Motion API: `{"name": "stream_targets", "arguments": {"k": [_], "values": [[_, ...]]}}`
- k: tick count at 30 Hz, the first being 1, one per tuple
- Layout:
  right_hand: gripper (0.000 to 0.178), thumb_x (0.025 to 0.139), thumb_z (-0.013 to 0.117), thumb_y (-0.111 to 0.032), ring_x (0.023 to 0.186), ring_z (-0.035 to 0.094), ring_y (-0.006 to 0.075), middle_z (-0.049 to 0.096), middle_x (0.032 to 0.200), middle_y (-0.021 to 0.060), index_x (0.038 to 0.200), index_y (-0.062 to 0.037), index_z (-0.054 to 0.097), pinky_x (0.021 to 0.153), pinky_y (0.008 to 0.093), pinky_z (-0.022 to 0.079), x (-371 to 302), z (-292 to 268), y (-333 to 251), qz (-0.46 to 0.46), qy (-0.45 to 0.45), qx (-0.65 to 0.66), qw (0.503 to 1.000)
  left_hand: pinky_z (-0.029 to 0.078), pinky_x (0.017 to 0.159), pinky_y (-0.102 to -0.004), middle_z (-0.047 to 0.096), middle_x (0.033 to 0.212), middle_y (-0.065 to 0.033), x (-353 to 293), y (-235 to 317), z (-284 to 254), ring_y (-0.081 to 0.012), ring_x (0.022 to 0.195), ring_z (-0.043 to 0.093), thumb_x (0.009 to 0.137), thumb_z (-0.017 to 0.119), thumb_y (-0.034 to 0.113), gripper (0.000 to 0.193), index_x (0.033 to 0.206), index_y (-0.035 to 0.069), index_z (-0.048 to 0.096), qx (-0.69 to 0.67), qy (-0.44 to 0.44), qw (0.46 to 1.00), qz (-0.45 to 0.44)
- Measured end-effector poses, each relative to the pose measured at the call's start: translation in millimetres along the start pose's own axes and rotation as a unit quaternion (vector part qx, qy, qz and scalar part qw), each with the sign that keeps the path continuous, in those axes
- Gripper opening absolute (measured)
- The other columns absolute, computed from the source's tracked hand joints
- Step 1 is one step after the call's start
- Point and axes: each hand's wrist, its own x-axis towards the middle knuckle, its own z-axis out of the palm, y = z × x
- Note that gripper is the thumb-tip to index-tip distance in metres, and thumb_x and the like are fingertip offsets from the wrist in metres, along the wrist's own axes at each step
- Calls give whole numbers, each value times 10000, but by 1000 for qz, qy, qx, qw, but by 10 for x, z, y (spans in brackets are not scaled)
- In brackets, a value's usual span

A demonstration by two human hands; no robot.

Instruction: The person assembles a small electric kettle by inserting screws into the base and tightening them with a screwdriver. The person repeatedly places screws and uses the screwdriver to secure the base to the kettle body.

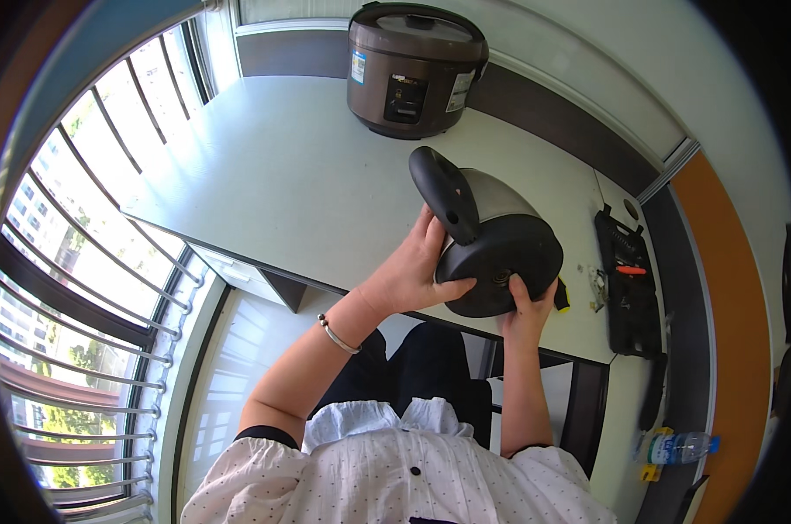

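An electric kettle (509, 196) with a steel body is tilted on its side in front of me, its round black base (522, 240) facing me. Its black handle (436, 179) points up and to the left. My left hand (421, 262) grips the kettle at the lower left, beside the handle, with the thumb across the base. On the lower right, my right hand (529, 310) holds the rim, and its thumb presses near the socket at the base's centre. Most fingers of both hands are hidden behind the kettle.
A brown rice cooker (417, 74) stands at the back of the white table (273, 166). To the right lies an opened black tool case (627, 293) with an orange-red tool, beside small loose parts (597, 288). A water bottle (679, 448) lies at the lower right. Barred windows line the left.
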Motion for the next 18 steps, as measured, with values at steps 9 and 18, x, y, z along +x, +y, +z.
{"name": "stream_targets", "arguments": {"k": [9,18], "values": [[661,774,722,15,1155,537,250,522,1282,123,1350,-60,406,1015,397,440,8,-66,105,-14,-24,-8,1000,390,997,-419,427,1310,-245,-56,100,-17,-413,1193,450,775,682,201,771,1408,-5,292,41,16,999,-17],[761,703,777,23,1175,492,208,506,1274,96,1355,-40,391,1031,347,392,-20,1,54,-6,-20,-39,999,461,914,-393,544,1173,-238,-91,99,-2,-405,1050,555,766,679,123,634,1323,-39,424,40,74,996,0]]}}
